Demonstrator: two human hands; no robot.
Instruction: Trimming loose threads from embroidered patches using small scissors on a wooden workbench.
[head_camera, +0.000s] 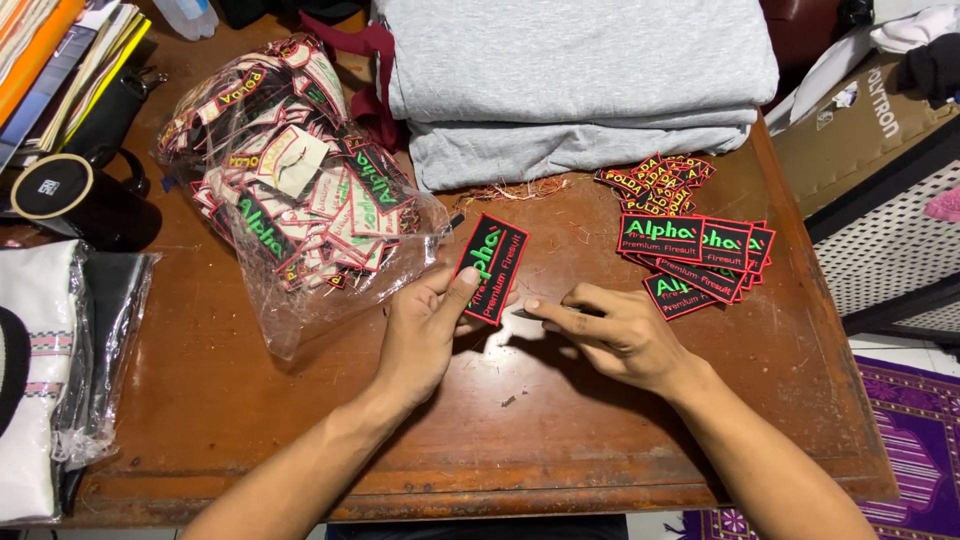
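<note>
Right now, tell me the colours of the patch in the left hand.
Black patch, red border, green and red lettering; head view.

- Left hand (425, 335): thumb and fingers pinch the lower end of a black rectangular patch (492, 267) with red border and green lettering, held tilted above the wooden table (300, 420).
- Right hand (615, 330): rests on the table just beside the left, index finger extended toward the patch, over a small dark tool that is mostly hidden.
- Clear plastic bag (300, 200), left of the hands: filled with similar patches.
- Stack of trimmed patches (695, 255), right of the hands; smaller patches (655, 180) lie behind it.
- Folded grey fabric (570, 80): at the table's far edge.
- Black mug (70, 200): far left.
</note>
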